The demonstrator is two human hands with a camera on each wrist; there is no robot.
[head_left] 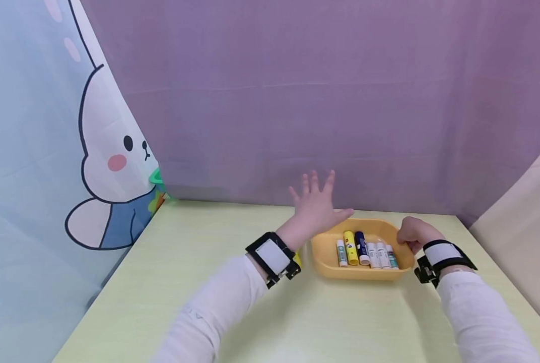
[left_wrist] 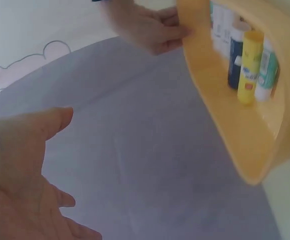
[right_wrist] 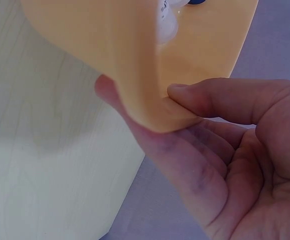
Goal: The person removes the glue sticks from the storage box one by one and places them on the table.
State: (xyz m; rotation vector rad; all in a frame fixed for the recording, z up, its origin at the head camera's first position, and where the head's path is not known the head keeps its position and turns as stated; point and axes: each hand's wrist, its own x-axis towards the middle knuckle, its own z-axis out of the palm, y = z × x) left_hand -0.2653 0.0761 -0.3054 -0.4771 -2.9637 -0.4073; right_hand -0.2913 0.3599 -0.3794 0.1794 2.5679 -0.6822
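Observation:
An orange plastic tray (head_left: 360,274) stands toward the back right of the table. Several glue sticks lie side by side in it: a yellow glue stick (head_left: 350,248), a dark blue one (head_left: 361,248), and white ones, some with teal labels. My right hand (head_left: 417,233) pinches the tray's right end; in the right wrist view the thumb (right_wrist: 200,97) presses inside the rim, with the other fingers beneath. Beside the tray's left end, my left hand (head_left: 315,209) is raised with fingers spread and holds nothing.
A small yellow thing (head_left: 298,258) shows partly behind the left wrist strap. A green object (head_left: 155,176) is at the table's back left corner. A purple curtain (head_left: 297,101) hangs along the back edge, and a rabbit-print cloth (head_left: 107,136) on the left.

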